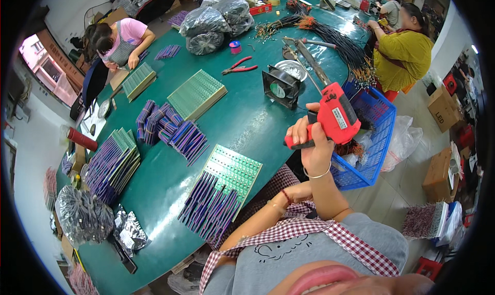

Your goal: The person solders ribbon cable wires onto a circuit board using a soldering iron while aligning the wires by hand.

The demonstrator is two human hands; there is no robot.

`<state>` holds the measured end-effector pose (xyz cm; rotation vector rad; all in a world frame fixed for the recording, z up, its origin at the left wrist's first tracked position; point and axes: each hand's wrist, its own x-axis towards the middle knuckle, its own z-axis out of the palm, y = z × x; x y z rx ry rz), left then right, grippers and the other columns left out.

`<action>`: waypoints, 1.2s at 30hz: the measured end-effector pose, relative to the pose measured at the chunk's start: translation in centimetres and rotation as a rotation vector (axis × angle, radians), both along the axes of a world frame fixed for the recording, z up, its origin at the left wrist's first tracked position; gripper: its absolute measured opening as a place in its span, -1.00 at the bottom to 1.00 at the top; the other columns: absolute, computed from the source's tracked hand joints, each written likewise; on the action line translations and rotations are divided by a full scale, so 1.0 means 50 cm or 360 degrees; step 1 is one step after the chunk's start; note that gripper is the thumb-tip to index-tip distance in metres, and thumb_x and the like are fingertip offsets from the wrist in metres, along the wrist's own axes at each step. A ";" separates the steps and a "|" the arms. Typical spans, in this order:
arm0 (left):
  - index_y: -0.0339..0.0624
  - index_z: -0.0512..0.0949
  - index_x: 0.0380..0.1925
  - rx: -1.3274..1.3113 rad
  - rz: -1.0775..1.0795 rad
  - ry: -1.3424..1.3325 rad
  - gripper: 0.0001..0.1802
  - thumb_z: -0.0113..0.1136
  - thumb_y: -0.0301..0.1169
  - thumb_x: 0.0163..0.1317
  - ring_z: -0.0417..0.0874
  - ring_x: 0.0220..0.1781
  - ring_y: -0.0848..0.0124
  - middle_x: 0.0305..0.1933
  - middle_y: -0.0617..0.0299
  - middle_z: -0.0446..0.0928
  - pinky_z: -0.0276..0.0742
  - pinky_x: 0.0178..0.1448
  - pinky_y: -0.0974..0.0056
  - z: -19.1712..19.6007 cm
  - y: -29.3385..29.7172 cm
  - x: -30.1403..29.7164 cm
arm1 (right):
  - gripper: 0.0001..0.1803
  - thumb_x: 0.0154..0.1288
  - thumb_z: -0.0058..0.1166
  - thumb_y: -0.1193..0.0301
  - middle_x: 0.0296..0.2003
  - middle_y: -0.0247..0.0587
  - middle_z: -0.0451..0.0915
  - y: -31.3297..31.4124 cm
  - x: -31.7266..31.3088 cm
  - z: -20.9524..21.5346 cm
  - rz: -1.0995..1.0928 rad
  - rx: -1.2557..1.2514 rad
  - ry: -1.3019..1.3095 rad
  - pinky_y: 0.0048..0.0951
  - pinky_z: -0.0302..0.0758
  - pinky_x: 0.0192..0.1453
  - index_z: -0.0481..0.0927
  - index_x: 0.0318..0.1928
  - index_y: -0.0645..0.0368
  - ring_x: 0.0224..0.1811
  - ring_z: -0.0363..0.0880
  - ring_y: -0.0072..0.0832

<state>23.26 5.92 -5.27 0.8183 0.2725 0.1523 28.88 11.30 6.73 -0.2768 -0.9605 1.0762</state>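
My right hand (315,143), with a bangle at its wrist, is closed round the handle of a red and black pistol-grip power tool (337,114). A long metal bar and a thin rod reach from it toward the far left, over the table. My left forearm crosses in front of my body, with a dark red bracelet at the wrist. My left hand (299,193) lies behind the right forearm, its fingers hidden. Nearest on the table is a green circuit board panel (234,166) with rows of narrow purple-edged strips (209,207) on it.
A black fan (281,87) stands beside a metal dish (292,68). Red-handled pliers (240,67), stacked boards (197,94) and strip bundles (170,127) lie on the green table (232,122). A blue crate (379,140) adjoins its right edge. Co-workers sit at far left and far right.
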 end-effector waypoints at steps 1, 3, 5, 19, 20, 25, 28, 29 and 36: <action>-0.28 0.41 0.23 -0.0020 0.0020 0.0002 -0.59 -0.07 -0.28 0.52 0.54 0.07 0.43 0.17 0.17 0.50 0.51 0.15 0.27 -0.029 -0.002 -0.011 | -0.51 0.44 0.08 0.21 -0.57 -0.37 0.39 -0.007 -0.014 -0.011 0.0035 -0.0042 0.0023 -0.30 0.53 -0.17 0.35 0.19 0.28 -0.50 0.44 -0.54; -0.28 0.41 0.22 0.0020 0.0053 0.0003 -0.60 -0.07 -0.28 0.52 0.54 0.06 0.43 0.16 0.17 0.50 0.51 0.15 0.27 -0.047 0.004 -0.003 | -0.51 0.42 0.11 0.21 -0.58 -0.37 0.39 -0.021 -0.029 -0.014 0.0065 -0.0106 0.0035 -0.30 0.52 -0.19 0.36 0.17 0.28 -0.52 0.44 -0.54; -0.28 0.42 0.22 0.0059 0.0075 0.0003 -0.60 -0.07 -0.29 0.52 0.55 0.06 0.43 0.16 0.17 0.50 0.51 0.14 0.26 -0.064 0.003 0.007 | -0.51 0.41 0.12 0.22 -0.58 -0.38 0.39 -0.027 -0.032 -0.020 0.0098 -0.0154 0.0038 -0.30 0.52 -0.19 0.36 0.16 0.28 -0.52 0.44 -0.54; -0.28 0.43 0.20 0.0435 0.0277 0.0047 -0.62 -0.08 -0.29 0.52 0.55 0.05 0.43 0.13 0.17 0.52 0.51 0.13 0.26 -0.158 0.053 0.000 | -0.56 0.45 -0.01 0.22 -0.62 -0.40 0.31 -0.041 -0.023 -0.032 0.0188 -0.0468 0.0126 -0.38 0.41 -0.25 0.32 0.19 0.20 -0.55 0.33 -0.58; -0.28 0.43 0.20 0.0455 0.0290 0.0053 -0.62 -0.08 -0.29 0.52 0.55 0.05 0.43 0.12 0.17 0.52 0.51 0.13 0.26 -0.164 0.051 -0.002 | -0.56 0.45 -0.01 0.22 -0.62 -0.40 0.31 -0.043 -0.025 -0.033 0.0229 -0.0476 0.0111 -0.38 0.41 -0.25 0.32 0.18 0.21 -0.55 0.33 -0.58; -0.28 0.44 0.19 0.0576 0.0344 0.0073 -0.62 -0.08 -0.30 0.52 0.56 0.04 0.43 0.11 0.17 0.53 0.52 0.12 0.26 -0.186 0.039 -0.006 | -0.59 0.44 0.02 0.29 -0.60 -0.37 0.35 -0.040 -0.019 -0.021 0.0267 -0.0480 0.0143 -0.33 0.46 -0.23 0.36 0.17 0.23 -0.54 0.37 -0.55; -0.27 0.44 0.18 0.0664 0.0383 0.0088 -0.63 -0.08 -0.30 0.52 0.56 0.04 0.43 0.10 0.17 0.53 0.52 0.12 0.26 -0.202 0.039 -0.010 | -0.59 0.44 0.01 0.29 -0.60 -0.37 0.35 -0.047 -0.025 -0.027 0.0272 -0.0530 0.0196 -0.33 0.46 -0.23 0.36 0.17 0.23 -0.54 0.38 -0.55; -0.27 0.44 0.18 0.0695 0.0396 0.0089 -0.63 -0.08 -0.30 0.52 0.56 0.04 0.43 0.10 0.17 0.53 0.52 0.12 0.26 -0.202 0.038 -0.010 | -0.60 0.44 0.00 0.29 -0.60 -0.37 0.35 -0.054 -0.027 -0.029 0.0274 -0.0543 0.0190 -0.33 0.46 -0.23 0.36 0.17 0.23 -0.54 0.38 -0.54; -0.27 0.45 0.17 0.0897 0.0468 0.0123 -0.64 -0.08 -0.30 0.52 0.56 0.03 0.43 0.09 0.17 0.54 0.52 0.11 0.26 -0.224 0.032 -0.020 | -0.61 0.43 -0.03 0.31 -0.61 -0.37 0.35 -0.055 -0.025 -0.024 0.0289 -0.0620 0.0206 -0.34 0.44 -0.22 0.36 0.17 0.22 -0.54 0.36 -0.55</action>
